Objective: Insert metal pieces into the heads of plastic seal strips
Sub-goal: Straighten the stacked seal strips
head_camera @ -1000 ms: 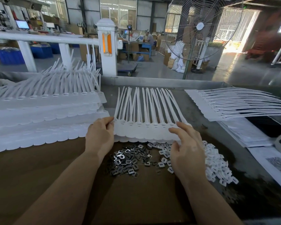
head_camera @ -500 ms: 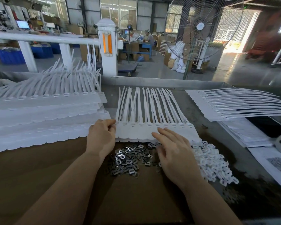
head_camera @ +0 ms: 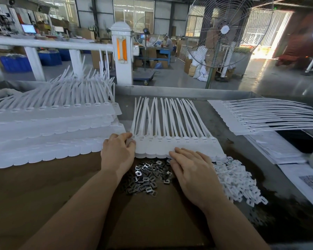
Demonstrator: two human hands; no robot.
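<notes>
Two hands steady a joined row of white plastic seal strips on the brown surface: the left hand pinches its left end, while the right hand lies flat, fingers straight, on the tags. Judged as squaring-up before insertion. Next, the right hand would pick one small grey metal piece from the pile just in front and press it into a head slot.

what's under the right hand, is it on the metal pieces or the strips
The right hand lies flat, its fingertips on the heads of the seal strips. Its palm covers part of the metal pieces; what lies beneath is hidden.
</notes>
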